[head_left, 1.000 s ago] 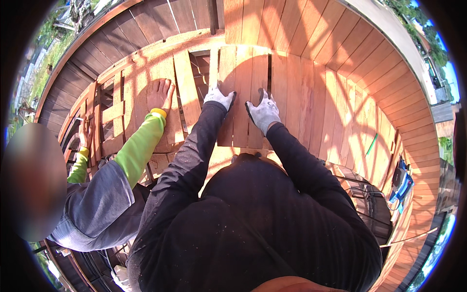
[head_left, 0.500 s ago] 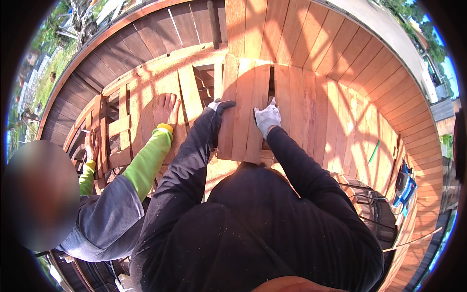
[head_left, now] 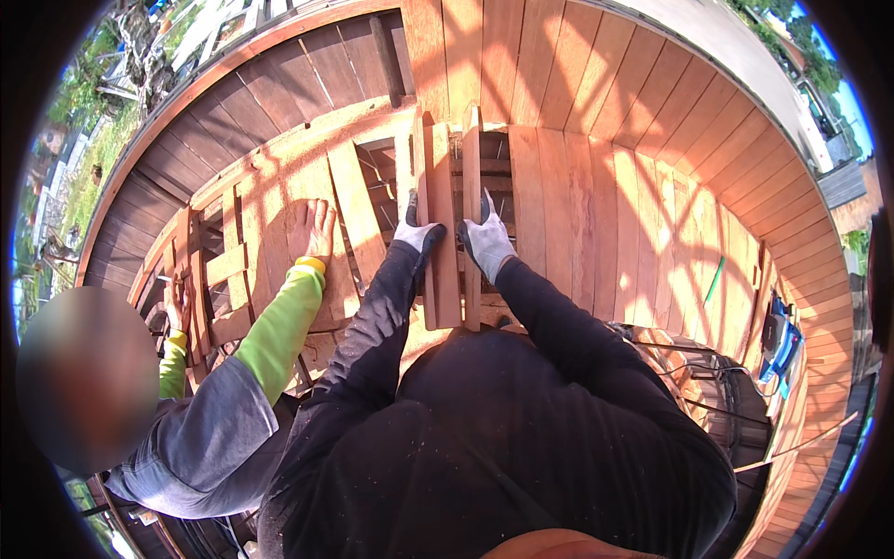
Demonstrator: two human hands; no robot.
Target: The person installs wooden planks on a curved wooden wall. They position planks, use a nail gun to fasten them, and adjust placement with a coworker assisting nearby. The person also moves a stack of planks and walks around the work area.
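Observation:
Both my hands wear white-and-dark work gloves, each closed on a reddish-brown wooden plank in the middle of the view. My left hand [head_left: 419, 231] is wrapped round the left plank [head_left: 423, 168], which is tipped up on its edge. My right hand [head_left: 486, 240] grips the right plank [head_left: 473, 158], also standing on edge. Between them lies another long plank [head_left: 445, 279]; whether my left fingers also touch it, I cannot tell. Beneath these planks a dark gap with framing [head_left: 498, 177] shows.
At the left, a co-worker's hand [head_left: 317, 228] lies flat on the boards; their other hand [head_left: 177, 303] is near a slatted frame. Fixed planks [head_left: 596, 224] run along the right, with a green strip [head_left: 715, 279]. A blue tool [head_left: 782, 349] sits farther right. A curved plank wall [head_left: 549, 56] stands beyond.
The planks under my hands have gone from lying nearly flat side by side to being tipped on edge and parted. A wider gap shows to the right. My hands have come closer together.

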